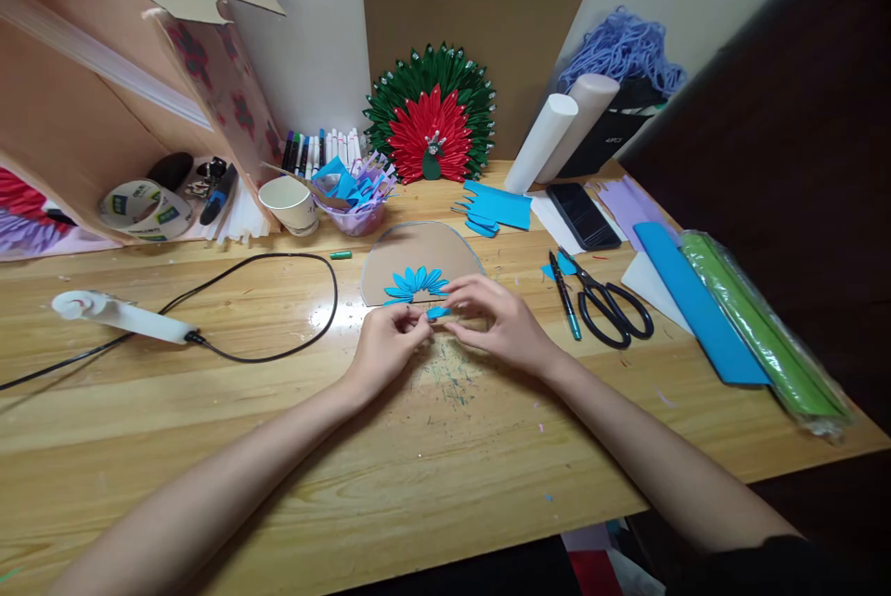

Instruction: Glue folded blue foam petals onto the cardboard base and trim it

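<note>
My left hand (391,343) pinches a small blue paper petal (437,312) between thumb and fingertips. Close on its right, my right hand (502,325) holds its thumb and fingers apart around the petal's far end; whether a fingertip touches it I cannot tell. Just beyond both hands lies a rounded piece of brown cardboard (418,243), flat on the table. Along its near edge a fan of blue paper petals (416,281) is laid out, partly hidden by my right fingers.
Right of my hands lie black scissors (613,308), a marker pen (564,294) and blue paper (703,304). A white glue gun (125,316) with a looping black cord (334,299) lies left. Behind stand a paper cup (290,206), a scrap-filled bowl (358,217) and a red-green paper peacock (432,118).
</note>
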### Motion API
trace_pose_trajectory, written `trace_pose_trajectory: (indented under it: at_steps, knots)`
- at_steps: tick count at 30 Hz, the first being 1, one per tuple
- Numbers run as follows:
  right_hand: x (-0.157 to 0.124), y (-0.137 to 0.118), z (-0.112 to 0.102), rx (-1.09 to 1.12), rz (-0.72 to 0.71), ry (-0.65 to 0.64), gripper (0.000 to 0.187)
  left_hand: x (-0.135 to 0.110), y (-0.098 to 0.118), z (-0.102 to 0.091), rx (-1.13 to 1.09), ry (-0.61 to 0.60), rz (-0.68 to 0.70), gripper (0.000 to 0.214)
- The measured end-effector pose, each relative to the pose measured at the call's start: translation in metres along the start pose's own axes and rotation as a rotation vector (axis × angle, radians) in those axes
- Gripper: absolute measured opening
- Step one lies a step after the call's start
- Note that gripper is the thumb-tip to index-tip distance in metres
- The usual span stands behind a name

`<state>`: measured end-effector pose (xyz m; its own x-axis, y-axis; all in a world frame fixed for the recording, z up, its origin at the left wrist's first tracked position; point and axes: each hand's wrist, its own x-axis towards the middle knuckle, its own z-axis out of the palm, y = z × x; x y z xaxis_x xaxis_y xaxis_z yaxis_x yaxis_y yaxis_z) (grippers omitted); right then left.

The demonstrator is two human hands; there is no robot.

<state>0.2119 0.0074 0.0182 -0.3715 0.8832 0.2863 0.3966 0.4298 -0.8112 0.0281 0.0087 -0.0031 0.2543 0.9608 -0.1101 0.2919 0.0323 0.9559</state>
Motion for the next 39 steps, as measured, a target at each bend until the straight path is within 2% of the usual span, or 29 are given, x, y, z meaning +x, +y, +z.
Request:
trace_pose_trajectory:
  at_steps: [3,6,9,15,20,29,35,39]
  knots:
    - [-0.001,-0.001,-0.001,-0.323,-0.260,0.009,0.013,0.001,0.000,-0.001,-0.013,-0.016,-0.026,0.022]
    - [-0.001,0.000,-0.001,-0.441,-0.354,0.034,0.012,0.001,0.001,-0.001,-0.050,-0.058,-0.039,0.022]
    - [-0.001,0.001,0.000,-0.432,-0.337,0.048,0.010,0.001,0.003,-0.002,-0.079,-0.072,-0.003,0.023]
    - [0.000,-0.003,0.001,-0.247,-0.145,0.086,0.005,-0.003,0.008,0.000,-0.021,-0.049,0.163,0.028]
    - [-0.001,-0.003,0.002,-0.175,-0.094,0.079,0.004,-0.004,0.006,0.001,-0.004,-0.091,0.166,0.019]
    - [-0.002,-0.003,0.006,-0.251,-0.172,0.074,0.005,-0.004,0.011,-0.001,-0.017,-0.133,0.161,0.019]
    - [-0.005,-0.002,0.005,-0.502,-0.335,0.036,0.010,-0.002,0.011,-0.003,-0.111,-0.163,0.108,0.019]
    - [-0.006,-0.004,0.004,-0.632,-0.347,-0.027,0.015,-0.001,0.011,-0.004,-0.155,-0.173,0.081,0.022]
